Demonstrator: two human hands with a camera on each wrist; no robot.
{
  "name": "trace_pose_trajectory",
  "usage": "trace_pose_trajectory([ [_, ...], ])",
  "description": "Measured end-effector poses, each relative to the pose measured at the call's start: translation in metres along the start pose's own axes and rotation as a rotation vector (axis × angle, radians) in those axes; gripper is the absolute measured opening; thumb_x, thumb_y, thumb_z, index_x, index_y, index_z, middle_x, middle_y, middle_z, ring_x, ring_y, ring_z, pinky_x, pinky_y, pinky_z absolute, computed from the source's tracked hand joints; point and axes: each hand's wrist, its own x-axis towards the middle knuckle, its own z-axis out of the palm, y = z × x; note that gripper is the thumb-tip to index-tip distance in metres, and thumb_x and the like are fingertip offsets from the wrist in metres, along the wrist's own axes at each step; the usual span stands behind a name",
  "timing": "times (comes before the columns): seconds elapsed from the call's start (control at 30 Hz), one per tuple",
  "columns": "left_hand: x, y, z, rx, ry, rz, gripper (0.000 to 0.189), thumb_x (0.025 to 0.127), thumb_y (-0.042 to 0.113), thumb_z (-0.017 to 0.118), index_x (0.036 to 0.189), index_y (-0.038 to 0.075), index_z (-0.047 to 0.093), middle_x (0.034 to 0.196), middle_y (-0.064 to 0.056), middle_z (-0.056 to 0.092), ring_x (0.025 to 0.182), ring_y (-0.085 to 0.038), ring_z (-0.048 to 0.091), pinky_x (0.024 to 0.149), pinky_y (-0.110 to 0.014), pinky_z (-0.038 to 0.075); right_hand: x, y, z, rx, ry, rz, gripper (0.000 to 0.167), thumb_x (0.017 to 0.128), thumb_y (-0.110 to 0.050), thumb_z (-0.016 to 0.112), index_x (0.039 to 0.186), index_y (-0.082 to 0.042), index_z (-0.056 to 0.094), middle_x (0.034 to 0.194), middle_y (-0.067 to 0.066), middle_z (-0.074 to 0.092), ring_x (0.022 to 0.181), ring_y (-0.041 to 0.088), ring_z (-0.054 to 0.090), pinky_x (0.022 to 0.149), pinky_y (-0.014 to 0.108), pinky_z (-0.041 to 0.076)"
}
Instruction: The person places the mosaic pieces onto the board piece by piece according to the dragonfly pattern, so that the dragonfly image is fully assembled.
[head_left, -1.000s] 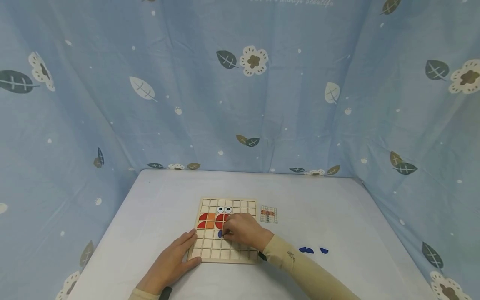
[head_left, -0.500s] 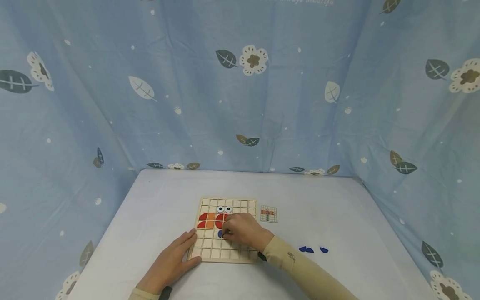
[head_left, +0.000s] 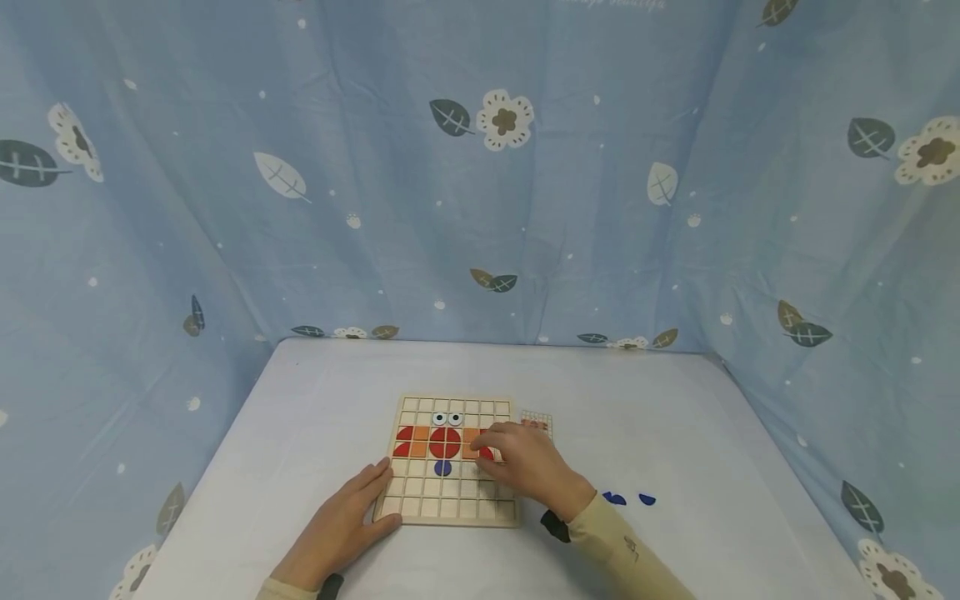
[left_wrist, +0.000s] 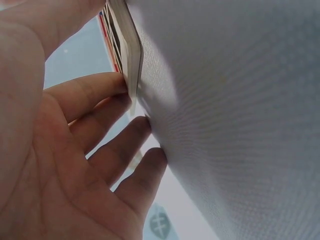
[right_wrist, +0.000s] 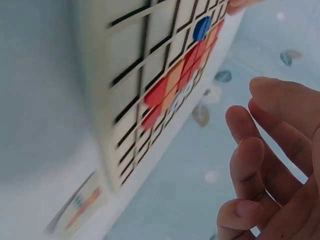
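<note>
A wooden grid board point(head_left: 480, 507) lies on the white table. My left hand point(head_left: 336, 523) rests at its near left corner, fingertips along the left side and thumb by the front edge. Loosely bent and holding nothing, my right hand point(head_left: 531, 468) hovers over the board's right part, its fingers apart in the right wrist view. Two blue half-circle pieces make a blue disc point(head_left: 443, 468) in the grid, below a red disc point(head_left: 445, 443). Two eye tiles point(head_left: 447, 418) sit above it. Orange squares point(head_left: 420, 442) and red pieces flank the red disc, those on the right partly covered by my right hand.
A small pattern card point(head_left: 536, 418) lies just right of the board, its lower part behind my right hand. Farther right on the table are loose blue half-circle pieces point(head_left: 647, 500). A blue patterned curtain point(head_left: 375, 250) surrounds the table's back and sides.
My right hand has left the blue pieces and moved right, its fingers parting. The whole blue disc and red disc now show. My left hand stays at the board's corner.
</note>
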Motion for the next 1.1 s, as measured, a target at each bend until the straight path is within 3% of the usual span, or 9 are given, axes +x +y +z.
trace_pose_trajectory([
  [0.13,0.001,0.001,0.000,-0.001,-0.005,-0.013,0.075,0.086,0.046,0.079,0.145,0.005,0.056,0.156,-0.004,0.046,0.145,-0.031,0.040,0.116,-0.048,0.037,-0.019,0.011,-0.009,-0.033,0.012,0.044,0.019,0.090,-0.030,0.079,0.108,-0.025,0.078,0.109,-0.010,0.073,0.104,0.011,0.068,0.085,0.033,0.060],
  [0.23,0.001,0.001,0.001,0.003,-0.010,-0.018,0.075,0.086,0.046,0.079,0.145,0.005,0.056,0.156,-0.004,0.046,0.145,-0.030,0.040,0.116,-0.048,0.037,-0.036,0.021,-0.014,-0.050,0.032,0.056,0.021,0.087,-0.028,0.081,0.108,-0.027,0.077,0.111,-0.010,0.071,0.105,0.011,0.068,0.082,0.032,0.060],
  [0.47,0.000,0.001,0.001,0.008,0.009,0.008,0.074,0.087,0.045,0.078,0.144,0.003,0.056,0.156,-0.006,0.047,0.144,-0.032,0.040,0.116,-0.048,0.037,-0.073,0.043,-0.024,-0.026,0.005,0.120,0.025,0.087,-0.023,0.082,0.110,-0.027,0.075,0.112,-0.011,0.069,0.086,0.004,0.063,0.069,0.024,0.056],
  [0.83,-0.001,0.000,-0.001,0.007,0.015,0.019,0.074,0.087,0.044,0.078,0.144,0.003,0.056,0.156,-0.006,0.046,0.145,-0.033,0.039,0.116,-0.049,0.037,-0.122,0.065,-0.031,-0.075,0.049,0.210,0.030,0.081,-0.017,0.087,0.106,-0.028,0.076,0.108,-0.016,0.067,0.094,0.004,0.064,0.071,0.026,0.058],
  [0.97,-0.001,0.000,0.000,0.009,0.018,0.019,0.074,0.087,0.044,0.078,0.145,0.003,0.056,0.157,-0.006,0.045,0.145,-0.032,0.039,0.117,-0.049,0.036,-0.136,0.069,-0.033,-0.070,0.014,0.274,0.031,0.081,-0.016,0.087,0.107,-0.029,0.076,0.109,-0.017,0.067,0.098,0.006,0.065,0.077,0.030,0.060],
  [1.1,-0.002,0.000,0.000,0.005,0.020,0.021,0.074,0.087,0.045,0.078,0.144,0.003,0.056,0.156,-0.006,0.046,0.145,-0.033,0.039,0.116,-0.049,0.037,-0.148,0.072,-0.034,-0.079,-0.010,0.285,0.033,0.078,-0.014,0.087,0.106,-0.027,0.077,0.108,-0.015,0.067,0.100,0.009,0.066,0.080,0.032,0.060],
])
